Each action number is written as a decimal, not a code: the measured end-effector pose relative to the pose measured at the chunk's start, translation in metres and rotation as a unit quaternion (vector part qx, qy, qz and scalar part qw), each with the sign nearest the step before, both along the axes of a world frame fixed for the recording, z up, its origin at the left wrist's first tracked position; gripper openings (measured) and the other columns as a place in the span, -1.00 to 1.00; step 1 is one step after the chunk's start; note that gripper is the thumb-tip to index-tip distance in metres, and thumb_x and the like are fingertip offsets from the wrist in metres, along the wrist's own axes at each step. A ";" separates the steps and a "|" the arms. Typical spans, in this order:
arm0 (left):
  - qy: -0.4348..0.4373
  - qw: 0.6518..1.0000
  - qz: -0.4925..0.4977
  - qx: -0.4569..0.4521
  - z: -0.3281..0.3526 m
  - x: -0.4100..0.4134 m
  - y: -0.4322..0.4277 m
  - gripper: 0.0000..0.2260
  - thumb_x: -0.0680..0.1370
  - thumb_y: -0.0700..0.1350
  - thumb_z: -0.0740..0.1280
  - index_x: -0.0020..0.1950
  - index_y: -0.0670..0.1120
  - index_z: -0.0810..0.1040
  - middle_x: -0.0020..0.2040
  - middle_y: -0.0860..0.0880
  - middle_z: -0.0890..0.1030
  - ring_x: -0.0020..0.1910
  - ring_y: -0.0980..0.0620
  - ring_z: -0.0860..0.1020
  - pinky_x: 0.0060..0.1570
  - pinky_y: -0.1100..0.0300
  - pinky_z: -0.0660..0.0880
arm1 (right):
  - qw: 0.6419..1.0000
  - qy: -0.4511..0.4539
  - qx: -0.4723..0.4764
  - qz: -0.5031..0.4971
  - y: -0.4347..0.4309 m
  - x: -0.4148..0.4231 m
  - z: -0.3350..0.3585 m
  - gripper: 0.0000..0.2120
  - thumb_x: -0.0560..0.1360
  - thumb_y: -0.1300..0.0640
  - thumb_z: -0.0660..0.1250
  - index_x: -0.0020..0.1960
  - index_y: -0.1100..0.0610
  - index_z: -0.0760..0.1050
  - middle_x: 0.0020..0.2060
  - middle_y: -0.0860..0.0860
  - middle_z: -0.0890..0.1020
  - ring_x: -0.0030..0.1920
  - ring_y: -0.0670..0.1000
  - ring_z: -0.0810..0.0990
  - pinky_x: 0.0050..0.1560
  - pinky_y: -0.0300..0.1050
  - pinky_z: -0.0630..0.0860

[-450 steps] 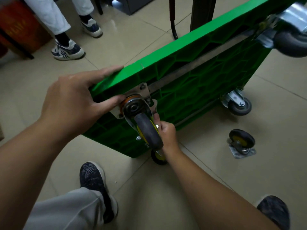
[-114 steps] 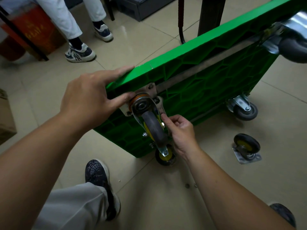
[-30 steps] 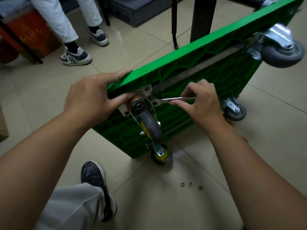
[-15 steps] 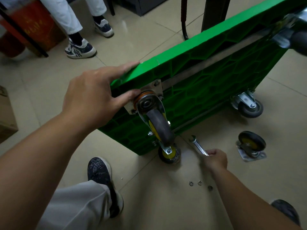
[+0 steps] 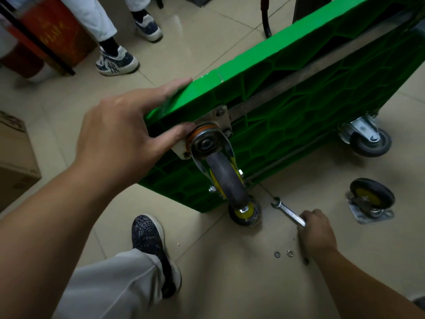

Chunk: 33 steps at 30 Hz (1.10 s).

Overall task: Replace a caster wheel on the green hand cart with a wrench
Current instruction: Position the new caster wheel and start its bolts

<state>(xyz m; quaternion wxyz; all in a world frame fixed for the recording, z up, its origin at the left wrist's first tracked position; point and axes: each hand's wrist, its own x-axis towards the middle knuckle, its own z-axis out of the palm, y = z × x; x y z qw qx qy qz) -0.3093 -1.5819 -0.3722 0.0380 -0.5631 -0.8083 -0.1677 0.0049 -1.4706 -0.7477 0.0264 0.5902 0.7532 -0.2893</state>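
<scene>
The green hand cart (image 5: 299, 104) stands tipped on one long edge on the tiled floor (image 5: 218, 284), with its ribbed underside facing the camera.

The left hand (image 5: 119, 143) clamps the near upper corner of the deck. Its fingers (image 5: 170, 87) reach almost straight over the top edge. The thumb (image 5: 177, 132) presses on the underside, and its tip touches the swivel head of the caster wheel (image 5: 225, 178) fitted at that corner. The caster's mounting plate (image 5: 222, 116) lies flat against the deck, and bolt heads are visible at its corners.

The right hand (image 5: 316, 233) is low, near the floor. Its fingers are curled tightly around the handle of the wrench (image 5: 286, 210), whose open end points up and left, near the cart's lower caster (image 5: 245, 212). It cannot be told whether the wrench touches the floor.

Two washers (image 5: 277, 253) lie on the floor just beside the right wrist. A loose caster (image 5: 370, 201) rests on the floor, to the right of the wrench and apart from it.
</scene>
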 end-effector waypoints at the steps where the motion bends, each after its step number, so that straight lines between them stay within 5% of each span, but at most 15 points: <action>1: -0.007 1.000 0.000 0.002 0.000 -0.001 0.000 -0.45 0.49 0.30 0.37 0.48 0.37 0.39 0.23 0.07 0.68 0.08 -0.05 0.67 -0.04 -0.12 0.60 | 1.000 -0.019 0.008 0.020 0.000 -0.001 -0.002 -0.93 0.42 0.30 0.35 -0.14 0.16 0.55 -0.17 0.10 0.43 -0.09 0.21 0.47 -0.19 0.00 0.47; 10: -0.024 1.000 -0.012 -0.008 -0.002 -0.006 0.000 -0.43 0.51 0.28 0.38 0.51 0.32 0.38 0.33 0.09 0.62 0.22 -0.03 0.64 0.11 -0.16 0.59 | 0.998 -0.061 0.000 0.012 -0.005 -0.012 -0.008 -0.90 0.41 0.25 0.45 -0.13 0.16 0.54 -0.20 0.13 0.54 -0.12 0.22 0.53 -0.18 0.02 0.51; 18: -0.020 1.000 -0.009 0.002 -0.003 -0.005 0.000 -0.44 0.50 0.29 0.38 0.50 0.34 0.39 0.29 0.08 0.65 0.17 -0.04 0.65 0.08 -0.16 0.59 | 0.997 -0.063 -0.032 0.006 0.003 -0.017 0.005 -0.90 0.40 0.32 0.34 -0.13 0.16 0.53 -0.11 0.17 0.60 -0.05 0.23 0.58 -0.11 -0.03 0.50; 22: -0.019 1.000 0.000 0.004 -0.004 -0.004 0.002 -0.43 0.47 0.32 0.37 0.48 0.41 0.36 0.28 0.08 0.65 0.19 -0.06 0.65 0.09 -0.15 0.59 | 0.993 0.040 -0.077 -0.078 0.025 -0.046 0.053 -0.92 0.44 0.21 0.42 -0.07 0.14 0.63 -0.05 0.18 0.67 0.00 0.21 0.63 -0.06 -0.09 0.48; 27: 0.005 1.000 0.015 -0.005 -0.002 0.003 0.002 -0.44 0.49 0.25 0.42 0.47 0.40 0.36 0.25 0.02 0.67 0.12 -0.17 0.65 -0.03 -0.08 0.58 | 0.973 0.219 -0.044 -0.059 0.044 -0.108 0.172 -0.82 0.50 0.10 0.41 -0.26 0.07 0.53 -0.34 0.00 0.59 -0.20 0.06 0.61 -0.21 -0.22 0.35; 33: 0.032 0.999 0.017 -0.018 0.004 0.010 0.001 -0.45 0.53 0.21 0.42 0.50 0.37 0.35 0.26 0.00 0.66 0.12 -0.19 0.62 -0.16 0.10 0.33 | 0.934 0.347 -0.058 -0.059 0.027 -0.147 0.276 -0.65 0.52 0.01 0.35 -0.27 0.27 0.60 -0.39 0.11 0.64 -0.34 0.04 0.58 -0.29 -0.14 0.46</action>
